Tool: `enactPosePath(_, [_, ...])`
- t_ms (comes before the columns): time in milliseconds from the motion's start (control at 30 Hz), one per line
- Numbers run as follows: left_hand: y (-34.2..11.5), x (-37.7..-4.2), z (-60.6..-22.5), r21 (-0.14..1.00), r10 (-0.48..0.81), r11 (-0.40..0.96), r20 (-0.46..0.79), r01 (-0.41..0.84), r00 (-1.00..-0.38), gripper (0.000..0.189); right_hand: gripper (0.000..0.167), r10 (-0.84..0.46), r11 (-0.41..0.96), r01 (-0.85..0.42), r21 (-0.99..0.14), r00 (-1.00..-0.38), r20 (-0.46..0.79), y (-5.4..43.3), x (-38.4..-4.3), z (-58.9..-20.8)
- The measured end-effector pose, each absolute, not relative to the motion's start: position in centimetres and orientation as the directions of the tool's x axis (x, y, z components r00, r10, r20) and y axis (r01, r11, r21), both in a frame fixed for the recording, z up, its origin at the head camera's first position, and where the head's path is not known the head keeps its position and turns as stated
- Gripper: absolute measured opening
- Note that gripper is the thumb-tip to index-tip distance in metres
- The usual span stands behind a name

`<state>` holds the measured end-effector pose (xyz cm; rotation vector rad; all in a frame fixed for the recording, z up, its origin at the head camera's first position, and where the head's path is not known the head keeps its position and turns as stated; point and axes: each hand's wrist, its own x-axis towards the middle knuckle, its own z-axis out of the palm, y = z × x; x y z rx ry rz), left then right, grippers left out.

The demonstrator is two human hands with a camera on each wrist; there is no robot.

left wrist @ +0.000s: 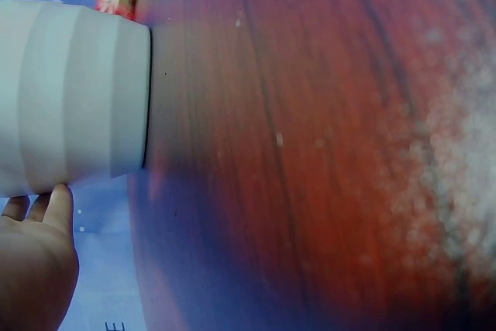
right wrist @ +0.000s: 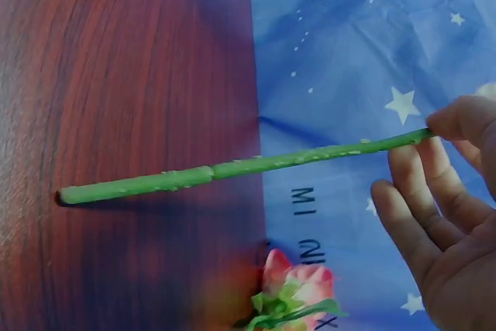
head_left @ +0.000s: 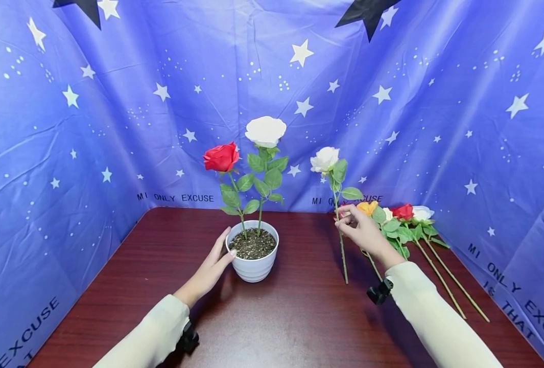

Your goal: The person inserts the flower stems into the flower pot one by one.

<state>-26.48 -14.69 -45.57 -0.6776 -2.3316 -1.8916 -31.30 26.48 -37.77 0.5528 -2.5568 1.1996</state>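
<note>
Currently, the right hand (head_left: 365,233) is pinching the slender green stem (head_left: 341,250) of a leafy white rose (head_left: 325,159), right of centre.
Left of centre, the left hand (head_left: 210,268) is resting its extended fingers (left wrist: 60,208) against a ribbed, round white pot (head_left: 254,269), which is standing mid-frame on the reddish-brown wood-grained worktop (head_left: 299,322).

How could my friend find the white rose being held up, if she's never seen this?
On the dark reddish table stands a white pot. Right of it, the person's right grip pinches the stem of the held white rose. Unlike the planted white rose and the flowers lying on the right, it's upright outside the pot.
</note>
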Motion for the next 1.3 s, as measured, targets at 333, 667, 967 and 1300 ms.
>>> enactPosePath(333, [-14.7,-26.5,-45.6,0.915,0.296,0.152,0.318,0.373,-0.901,0.067,0.018,-0.198,0.55,-0.499,-0.67,-0.857,0.475,25.2,-30.8,-36.3])
enactPosePath(667, [-14.6,-26.4,-45.5,0.919,0.298,0.141,0.315,0.367,-0.901,0.067,0.013,-0.219,0.481,-0.569,-0.667,-0.815,0.537,22.6,-28.2,-32.7])
enactPosePath(967, [-14.6,-26.3,-45.4,0.92,0.296,0.144,0.31,0.364,-0.903,0.067,0.011,-0.223,0.467,-0.628,-0.622,-0.765,0.605,20.2,-26.1,-29.8])
enactPosePath(1300, [-14.6,-26.3,-45.2,0.923,0.286,0.154,0.3,0.353,-0.91,0.067,0.016,-0.255,0.366,-0.692,-0.622,-0.717,0.649,17.7,-25.9,-28.1])
